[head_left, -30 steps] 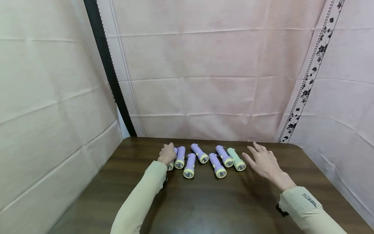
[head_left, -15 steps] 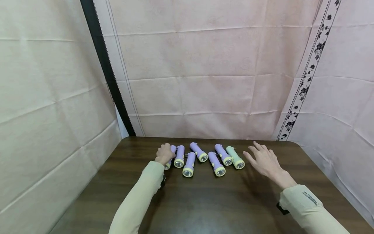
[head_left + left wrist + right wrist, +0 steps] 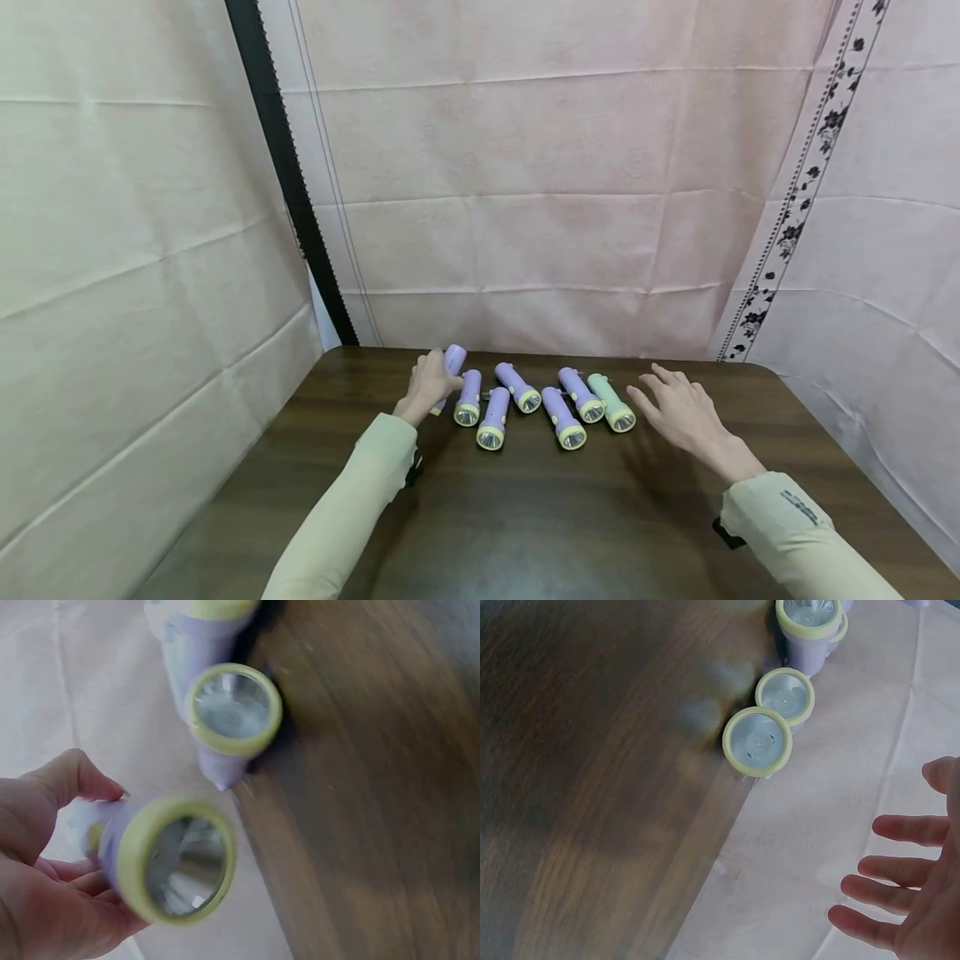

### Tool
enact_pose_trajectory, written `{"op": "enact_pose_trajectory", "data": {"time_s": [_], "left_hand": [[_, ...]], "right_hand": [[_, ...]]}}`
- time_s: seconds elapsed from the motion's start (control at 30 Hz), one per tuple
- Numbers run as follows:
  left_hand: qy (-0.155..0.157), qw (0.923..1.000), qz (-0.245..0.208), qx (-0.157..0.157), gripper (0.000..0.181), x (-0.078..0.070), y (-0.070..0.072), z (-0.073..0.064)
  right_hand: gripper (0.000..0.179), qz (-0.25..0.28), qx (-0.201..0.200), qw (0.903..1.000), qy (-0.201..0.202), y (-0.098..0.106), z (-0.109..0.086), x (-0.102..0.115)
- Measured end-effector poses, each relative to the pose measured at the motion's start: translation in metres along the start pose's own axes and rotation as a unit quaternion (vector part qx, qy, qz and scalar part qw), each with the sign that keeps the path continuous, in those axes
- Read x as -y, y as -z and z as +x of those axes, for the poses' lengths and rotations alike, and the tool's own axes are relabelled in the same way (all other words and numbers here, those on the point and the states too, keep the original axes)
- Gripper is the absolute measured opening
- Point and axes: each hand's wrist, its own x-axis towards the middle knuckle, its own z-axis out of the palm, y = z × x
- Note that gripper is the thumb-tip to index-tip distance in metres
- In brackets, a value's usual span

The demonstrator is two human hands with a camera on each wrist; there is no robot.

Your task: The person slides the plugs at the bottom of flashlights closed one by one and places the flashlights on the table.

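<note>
My left hand [image 3: 429, 386] grips a purple flashlight [image 3: 454, 358] with a yellow rim at the left end of the group. In the left wrist view, thumb and fingers wrap the body of this flashlight [image 3: 176, 859], and its lens faces the camera. Right beside it lies another purple flashlight [image 3: 468, 398]. My right hand [image 3: 686, 417] hovers with spread fingers to the right of a mint green flashlight [image 3: 612, 403], holding nothing. In the right wrist view the fingers [image 3: 911, 829] are extended, apart from the flashlight lenses [image 3: 757, 742].
Several more purple flashlights lie on the dark wooden table [image 3: 510, 517], among them one at the front [image 3: 492, 419] and one near the middle [image 3: 564, 418]. Pale cloth [image 3: 495, 183] hangs behind the table's back edge and along both sides.
My left hand has taken the leftmost purple flashlight up and tilted it away from its neighbour, its tail end rising. The right hand stays nearly still.
</note>
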Motion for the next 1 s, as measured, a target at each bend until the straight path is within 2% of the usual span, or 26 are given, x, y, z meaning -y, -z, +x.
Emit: {"op": "enact_pose_trajectory", "data": {"time_s": [0.13,0.27,0.53,0.7,0.8,1.0], "left_hand": [[-0.034,0.9986,-0.038,-0.017,0.044,-0.009,0.003,-0.004],[-0.075,0.9927,-0.092,-0.023,0.044,-0.014,0.002,-0.006],[-0.119,0.9737,-0.194,0.018,0.044,-0.015,-0.003,-0.013],[-0.164,0.9626,-0.21,0.048,0.041,-0.017,-0.004,-0.02],[-0.185,0.9578,-0.213,0.056,0.04,-0.019,-0.005,-0.024],[-0.199,0.9517,-0.224,0.07,0.039,-0.024,-0.006,-0.028]], "right_hand": [[0.048,0.001,0.003,1.0,0.001,0.002,-0.001,0.0],[0.049,0.006,0.01,0.9999,0.001,0.004,0.0,0.002],[0.046,0.058,0.02,0.998,0.016,0.007,0.003,0.011],[0.046,0.091,0.02,0.9946,0.045,0.007,0.005,0.022],[0.045,0.101,0.016,0.9921,0.073,0.007,0.007,0.03],[0.048,0.111,0.019,0.9868,0.116,0.008,0.009,0.047]]}}
